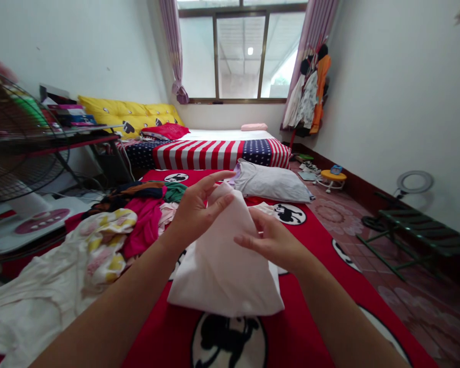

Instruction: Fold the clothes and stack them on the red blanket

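Red covers most of the big bed sheet [314,301] that spreads under everything near us, with round black-and-white pictures printed on it. Farther away lies a striped blanket [214,153] with stars, and a grey pillow [272,183] rests just in front of it. On the left sits a big pile of clothes [111,230], mixed up in pink, yellow, green and white, all loose and crumpled, so it looks like they are waiting there in easy reach. In the middle, above the red sheet, hangs a white cloth [222,266]. It is held up off the bed, so it drops down and spreads wide at the bottom, like a tent. It looks smooth and clean, with soft folds and no picture on it. The left hand [193,209] pinches the top edge of the cloth between thumb and fingers, which is why that corner stands up in a point. The right hand [276,240] is lower and to the right, with its fingers pressed on the cloth's side and its thumb tucked behind, I think to keep the edge straight.
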Demonstrator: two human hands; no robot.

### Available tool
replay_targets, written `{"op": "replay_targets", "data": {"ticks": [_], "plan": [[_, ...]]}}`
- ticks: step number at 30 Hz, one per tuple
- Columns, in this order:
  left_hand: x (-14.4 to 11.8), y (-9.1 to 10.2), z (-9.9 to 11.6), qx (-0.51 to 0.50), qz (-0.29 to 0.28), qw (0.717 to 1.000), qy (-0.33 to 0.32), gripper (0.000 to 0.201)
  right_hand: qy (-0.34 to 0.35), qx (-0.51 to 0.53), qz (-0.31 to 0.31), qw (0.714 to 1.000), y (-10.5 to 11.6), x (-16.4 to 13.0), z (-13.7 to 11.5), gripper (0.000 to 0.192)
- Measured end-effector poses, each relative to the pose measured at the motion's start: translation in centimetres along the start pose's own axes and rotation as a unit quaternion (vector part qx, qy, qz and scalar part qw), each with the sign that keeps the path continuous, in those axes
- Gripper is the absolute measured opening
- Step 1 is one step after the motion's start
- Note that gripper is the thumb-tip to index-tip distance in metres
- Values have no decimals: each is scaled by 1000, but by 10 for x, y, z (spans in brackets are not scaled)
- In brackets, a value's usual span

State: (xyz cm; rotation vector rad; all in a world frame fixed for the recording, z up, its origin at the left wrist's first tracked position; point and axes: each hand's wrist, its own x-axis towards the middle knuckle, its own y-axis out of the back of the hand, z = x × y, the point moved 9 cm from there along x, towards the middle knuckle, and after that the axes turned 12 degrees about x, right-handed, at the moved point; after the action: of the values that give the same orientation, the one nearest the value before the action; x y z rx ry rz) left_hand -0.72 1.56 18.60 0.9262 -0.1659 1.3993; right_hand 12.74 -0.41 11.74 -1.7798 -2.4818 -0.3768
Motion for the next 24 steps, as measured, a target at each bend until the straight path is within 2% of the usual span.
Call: {"op": "replay_targets", "data": {"ticks": [2, 3, 5, 7, 9, 12, 16, 20, 22, 24], "plan": [[4, -2, -5, -9, -2, 1000, 0, 48, -41, 75, 46, 995, 11, 5, 19, 26], [6, 0, -14, -3, 6, 1000, 7, 49, -67, 117, 92, 987, 22, 7, 34, 23], [4, 4, -46, 43, 22, 998, 50, 48, -134, 168, 199, 956, 51, 3, 70, 26], [-5, 8, -90, 133, 12, 982, 134, 45, -197, 162, 263, 931, 75, -4, 103, 30], [-18, 10, -132, 218, -13, 954, 206, 45, -241, 137, 268, 923, 87, -9, 126, 29], [-35, 7, -168, 252, -39, 933, 255, 38, -258, 124, 248, 926, 91, -12, 137, 34], [-46, -8, -185, 222, -85, 926, 292, 35, -226, 87, 287, 927, 97, -15, 133, 59], [-43, -17, -185, 262, -108, 917, 280, 34, -126, 76, 284, 947, 96, -7, 128, 80], [-40, -21, -181, 245, -98, 931, 252, 27, -95, 51, 271, 957, 94, -4, 126, 76], [-38, -24, -176, 185, -79, 954, 224, 23, -96, 11, 256, 962, 92, -2, 125, 59]]}}
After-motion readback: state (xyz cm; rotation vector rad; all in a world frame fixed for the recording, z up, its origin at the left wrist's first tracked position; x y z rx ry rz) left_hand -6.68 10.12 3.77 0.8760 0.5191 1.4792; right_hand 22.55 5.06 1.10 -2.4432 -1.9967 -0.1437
